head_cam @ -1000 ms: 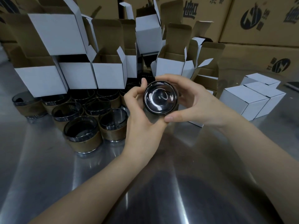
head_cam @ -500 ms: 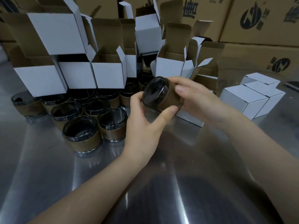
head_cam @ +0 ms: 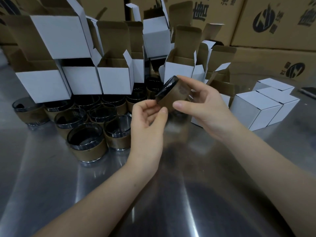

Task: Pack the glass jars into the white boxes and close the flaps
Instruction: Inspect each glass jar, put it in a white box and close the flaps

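While the right hand [head_cam: 205, 106] wraps its fingers round the glass jar [head_cam: 172, 94] and the left hand [head_cam: 147, 120] pinches its lower edge, the jar hangs tipped sideways above the counter [head_cam: 51, 168], probably to be checked before going into an open white box [head_cam: 113, 79].

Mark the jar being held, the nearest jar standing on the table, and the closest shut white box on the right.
held jar [head_cam: 171, 95], head view, on its brown sleeve.
nearest standing jar [head_cam: 89, 152], head view, on its brown sleeve.
closest shut white box [head_cam: 242, 113], head view, on its left face.
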Action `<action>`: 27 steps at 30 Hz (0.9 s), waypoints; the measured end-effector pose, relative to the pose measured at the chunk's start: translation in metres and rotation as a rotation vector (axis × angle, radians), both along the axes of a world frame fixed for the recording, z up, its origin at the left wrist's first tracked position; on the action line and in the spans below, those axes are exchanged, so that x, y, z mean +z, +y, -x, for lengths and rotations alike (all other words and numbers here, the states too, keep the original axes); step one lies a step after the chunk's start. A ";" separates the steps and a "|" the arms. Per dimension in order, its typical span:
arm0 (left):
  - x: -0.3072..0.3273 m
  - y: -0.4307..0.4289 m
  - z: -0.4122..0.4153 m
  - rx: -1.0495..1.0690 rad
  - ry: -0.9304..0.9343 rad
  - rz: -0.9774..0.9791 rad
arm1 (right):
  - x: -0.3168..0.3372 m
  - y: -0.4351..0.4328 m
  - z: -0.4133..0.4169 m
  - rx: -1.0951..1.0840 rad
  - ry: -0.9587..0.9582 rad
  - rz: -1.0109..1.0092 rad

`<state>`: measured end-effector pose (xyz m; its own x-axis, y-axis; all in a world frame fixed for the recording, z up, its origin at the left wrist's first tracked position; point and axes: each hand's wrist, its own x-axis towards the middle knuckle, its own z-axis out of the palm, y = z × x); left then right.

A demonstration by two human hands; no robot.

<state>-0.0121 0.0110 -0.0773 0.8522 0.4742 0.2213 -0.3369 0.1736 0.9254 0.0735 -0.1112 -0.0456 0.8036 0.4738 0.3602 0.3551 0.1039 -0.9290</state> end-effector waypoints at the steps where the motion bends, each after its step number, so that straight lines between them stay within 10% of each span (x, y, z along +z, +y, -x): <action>1: 0.001 0.001 -0.001 -0.019 0.008 0.039 | -0.001 0.002 0.002 -0.039 -0.068 0.027; 11: 0.002 0.008 -0.003 -0.375 -0.017 0.301 | -0.012 0.006 0.004 -0.163 -0.741 0.394; 27: 0.003 0.010 -0.007 -0.449 -0.063 0.464 | -0.004 0.005 0.002 0.128 0.056 0.166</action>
